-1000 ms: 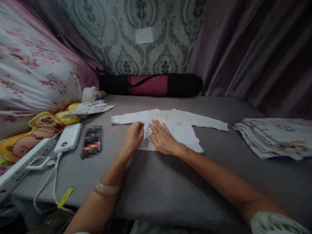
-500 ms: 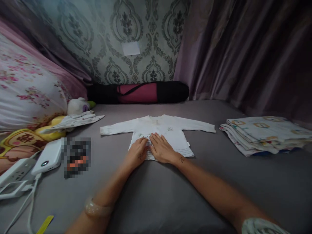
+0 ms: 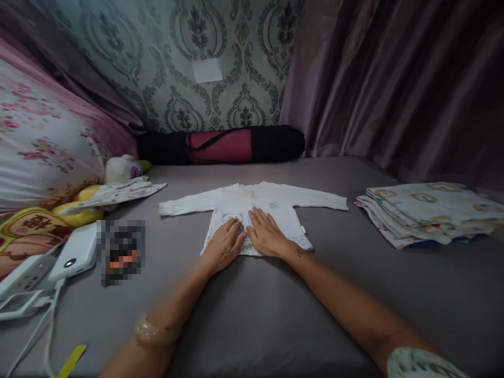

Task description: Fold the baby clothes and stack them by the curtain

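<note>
A small white long-sleeved shirt (image 3: pixel 252 202) lies spread flat on the grey sheet, both sleeves stretched out sideways and its collar away from me. A bear face is printed on its front, with a small drawing on the other side of the chest. My left hand (image 3: pixel 225 244) rests palm down on the lower left of the shirt, just below the bear. Beside it, my right hand (image 3: pixel 264 233) lies flat on the lower middle, fingers pointing toward the collar. Both hands are open and grip nothing; they cover part of the hem.
Folded patterned cloths (image 3: pixel 429 212) are stacked at the right. On the left are a white power bank (image 3: pixel 76 252), a power strip (image 3: pixel 25 275), cables, a blurred-out item (image 3: pixel 124 252), a plush toy (image 3: pixel 122 169) and a cushion (image 3: pixel 27 226). A black and red long bag (image 3: pixel 218 146) lies along the wall.
My hands have moved slightly apart on the shirt, the right one shifting to the right and the left one a little left. More of the bear print shows. The view has tilted slightly.
</note>
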Demonstrator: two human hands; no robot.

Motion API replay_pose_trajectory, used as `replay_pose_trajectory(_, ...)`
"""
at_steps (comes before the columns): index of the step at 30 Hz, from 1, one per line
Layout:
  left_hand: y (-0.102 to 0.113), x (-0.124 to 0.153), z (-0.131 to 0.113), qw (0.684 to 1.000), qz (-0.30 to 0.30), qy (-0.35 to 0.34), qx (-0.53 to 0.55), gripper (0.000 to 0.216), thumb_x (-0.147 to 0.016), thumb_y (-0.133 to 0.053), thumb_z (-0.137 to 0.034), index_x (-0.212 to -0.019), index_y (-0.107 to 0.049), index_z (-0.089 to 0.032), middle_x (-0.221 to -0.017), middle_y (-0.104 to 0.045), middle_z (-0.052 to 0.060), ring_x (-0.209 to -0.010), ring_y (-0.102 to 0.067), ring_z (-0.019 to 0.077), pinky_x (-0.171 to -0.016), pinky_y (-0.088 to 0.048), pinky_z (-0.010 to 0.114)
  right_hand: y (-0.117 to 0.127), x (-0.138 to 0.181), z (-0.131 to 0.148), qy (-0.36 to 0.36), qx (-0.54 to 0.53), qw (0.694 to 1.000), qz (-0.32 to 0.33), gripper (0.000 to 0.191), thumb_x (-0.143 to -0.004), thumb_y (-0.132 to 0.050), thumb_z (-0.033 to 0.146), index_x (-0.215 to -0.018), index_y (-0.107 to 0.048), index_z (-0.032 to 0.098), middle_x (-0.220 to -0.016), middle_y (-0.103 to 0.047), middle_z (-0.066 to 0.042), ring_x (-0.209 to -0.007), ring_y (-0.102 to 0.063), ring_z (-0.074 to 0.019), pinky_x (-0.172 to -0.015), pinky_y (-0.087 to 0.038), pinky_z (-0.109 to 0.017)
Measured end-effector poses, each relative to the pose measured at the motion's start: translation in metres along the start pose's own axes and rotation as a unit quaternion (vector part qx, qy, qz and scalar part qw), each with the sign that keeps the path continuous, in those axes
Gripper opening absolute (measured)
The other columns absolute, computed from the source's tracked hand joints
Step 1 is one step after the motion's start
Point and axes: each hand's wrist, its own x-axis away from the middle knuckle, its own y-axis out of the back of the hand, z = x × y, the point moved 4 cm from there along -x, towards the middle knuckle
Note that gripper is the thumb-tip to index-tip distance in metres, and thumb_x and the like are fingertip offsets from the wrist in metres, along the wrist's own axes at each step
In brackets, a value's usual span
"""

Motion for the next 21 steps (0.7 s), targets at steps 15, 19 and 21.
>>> replay_pose_trajectory(15,0.007,0.006,0.012,0.982,0.02,0.113,-0.153,0.064,-0.098,-0.025,-0.049,-0.144,-0.038,-0.007,-0.155,-0.03,0.018,-0.146,-0.019,0.0292,-0.118,-0.019,0.048,0.013,0.001,-0.026,-0.096,0.068,0.992,-0.036,0.064,-0.099,-0.02,0.045,-0.152,-0.024,0.01,-0.16,-0.015,-0.013,-0.147,-0.009,-0.0269,-0.117,-0.003,-0.052)
replay_pose_trajectory(19,0.0,0.007,0.023,0.976,0.091,0.144,-0.135,0.068,-0.098,-0.026,-0.051,-0.147,-0.033,-0.004,-0.155,-0.028,0.019,-0.145,-0.02,0.032,-0.117,-0.022,0.049,0.013,0.0,-0.049,-0.16,0.084,0.983,-0.024,0.065,-0.1,-0.02,0.046,-0.152,-0.024,0.008,-0.159,-0.018,-0.015,-0.147,-0.012,-0.0281,-0.117,-0.006,-0.052)
replay_pose_trajectory(21,-0.005,0.008,0.027,0.974,0.111,0.15,-0.125,0.07,-0.098,-0.026,-0.052,-0.148,-0.031,-0.004,-0.156,-0.025,0.02,-0.145,-0.02,0.033,-0.116,-0.024,0.049,0.01,0.0,-0.053,-0.165,0.084,0.983,-0.01,0.066,-0.1,-0.019,0.047,-0.152,-0.024,0.008,-0.158,-0.02,-0.015,-0.146,-0.013,-0.0284,-0.117,-0.007,-0.052)
